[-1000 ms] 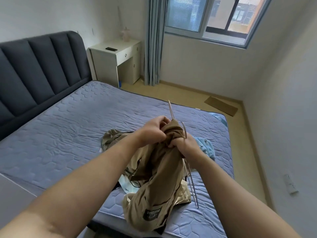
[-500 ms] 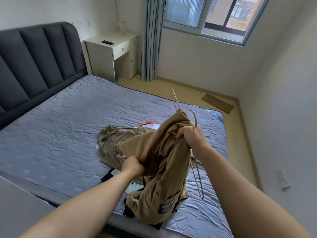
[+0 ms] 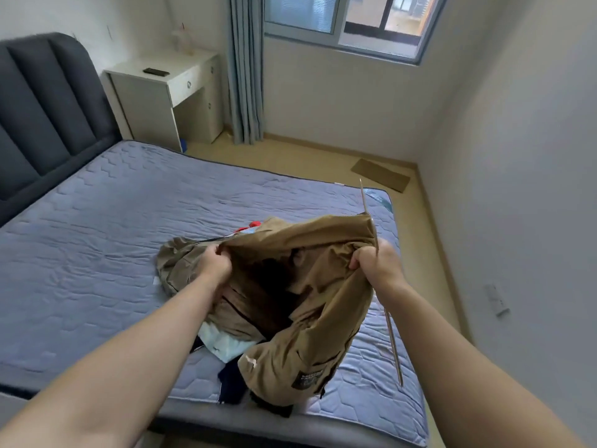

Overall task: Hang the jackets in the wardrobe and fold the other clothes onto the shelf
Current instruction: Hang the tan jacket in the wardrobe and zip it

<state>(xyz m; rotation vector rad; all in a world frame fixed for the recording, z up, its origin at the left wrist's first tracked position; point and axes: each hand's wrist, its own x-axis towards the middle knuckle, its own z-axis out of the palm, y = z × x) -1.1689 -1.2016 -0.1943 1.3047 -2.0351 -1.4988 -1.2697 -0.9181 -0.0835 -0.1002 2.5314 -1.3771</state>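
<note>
While the khaki jacket (image 3: 316,286) hung over the bed (image 3: 97,253), spread between both hands:
Left hand (image 3: 219,263): clenched on the jacket's edge, pulling it open.
Jacket: soft, light and floppy by the look; best taken at the collar or shoulder seams; dark lining showed between the hands.
Clothes pile (image 3: 223,342): white and navy pieces lay just below the left hand.
Right hand (image 3: 374,263): gripped fabric and wire hanger (image 3: 391,334) together.
Wardrobe, shelf: out of sight.

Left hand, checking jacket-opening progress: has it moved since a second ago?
Yes: left hand, gripping tan jacket, went left toward the dark grey padded headboard.
</note>
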